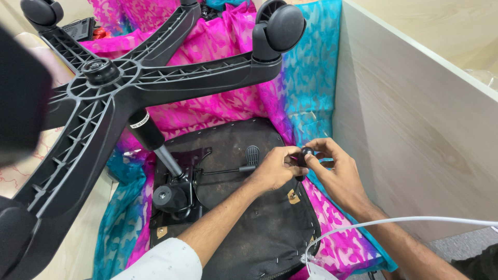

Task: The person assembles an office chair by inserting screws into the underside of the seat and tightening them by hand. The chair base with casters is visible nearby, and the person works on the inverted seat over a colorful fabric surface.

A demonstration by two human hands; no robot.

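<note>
Fingers of both hands meet on one small black knob (305, 154), pinching it from either side above the right edge of the upturned seat. Starting at the left, the black five-armed chair base (104, 98) fills that side of the view, ribs showing on its underside, with a caster wheel (277, 26) standing up at the end of one arm. Below its hub a gas cylinder (155, 142), black above and silver below, slants down into the metal mechanism plate (176, 194) bolted to the seat underside (259, 233), which is dark, dusty fabric. A thin lever with a ribbed paddle (252, 155) runs rightward from that plate. Next comes the left hand (275, 168), sleeve white at the elbow, then the knob itself, rounded, glossy and dark, on a short stem, then the right hand (337, 173). Pink and turquoise patterned cloth (306, 78) lies under everything, and a pale wooden panel (415, 124) stands at the far right.
</note>
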